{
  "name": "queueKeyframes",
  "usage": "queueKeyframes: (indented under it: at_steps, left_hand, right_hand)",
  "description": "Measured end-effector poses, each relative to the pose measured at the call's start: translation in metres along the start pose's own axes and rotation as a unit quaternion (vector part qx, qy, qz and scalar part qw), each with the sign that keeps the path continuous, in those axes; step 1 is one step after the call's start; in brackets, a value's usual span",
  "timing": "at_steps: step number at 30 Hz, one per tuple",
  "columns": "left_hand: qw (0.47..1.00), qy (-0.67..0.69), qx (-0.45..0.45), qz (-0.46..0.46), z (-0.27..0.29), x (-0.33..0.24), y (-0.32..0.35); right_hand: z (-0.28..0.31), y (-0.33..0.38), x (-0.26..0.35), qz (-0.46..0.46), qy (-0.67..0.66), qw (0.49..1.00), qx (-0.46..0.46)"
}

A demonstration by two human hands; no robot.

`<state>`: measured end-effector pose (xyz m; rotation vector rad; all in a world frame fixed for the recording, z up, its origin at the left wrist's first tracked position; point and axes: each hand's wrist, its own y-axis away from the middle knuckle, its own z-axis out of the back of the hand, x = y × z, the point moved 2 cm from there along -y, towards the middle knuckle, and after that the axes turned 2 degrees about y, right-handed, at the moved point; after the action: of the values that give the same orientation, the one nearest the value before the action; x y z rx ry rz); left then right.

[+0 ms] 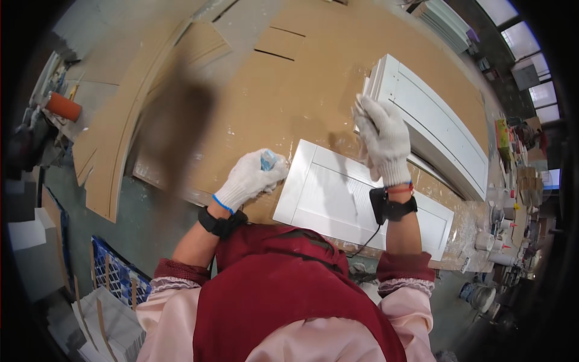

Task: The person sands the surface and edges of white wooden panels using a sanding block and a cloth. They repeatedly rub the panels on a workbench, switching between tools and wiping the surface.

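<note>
My left hand (252,178), in a white knit glove, is closed around a small light-blue object (269,159) whose kind I cannot make out. It hovers by the left end of a white framed panel (329,181), which lies flat along the near edge of the table. My right hand (385,134), gloved too, is raised over that panel with its fingers extended. Its fingertips are beside the near-left end of a stack of white panels (449,111); whether they touch it I cannot tell. No object shows in the right hand.
Brown board covers the table (313,90). Cut boards (129,114) lean along its left side, partly behind a blurred brown shape (181,114). Cans and bottles (485,241) crowd the right. White sheets (114,326) and a blue patterned bag (120,271) stand at lower left.
</note>
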<state>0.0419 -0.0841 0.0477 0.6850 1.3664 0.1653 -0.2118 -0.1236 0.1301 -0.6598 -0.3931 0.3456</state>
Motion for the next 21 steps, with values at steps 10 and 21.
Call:
queueKeyframes:
  at_steps: [10,21]
  left_hand:
    - [0.995,0.09,-0.007,-0.044,-0.005,0.017,0.07]
    - [0.985,0.095,0.079,-0.123,-0.053,0.037,0.09]
  right_hand:
    - [0.02,0.083,-0.067,0.039,0.191,0.953,0.234]
    - [0.048,0.131,0.067,-0.092,-0.168,0.951,0.242]
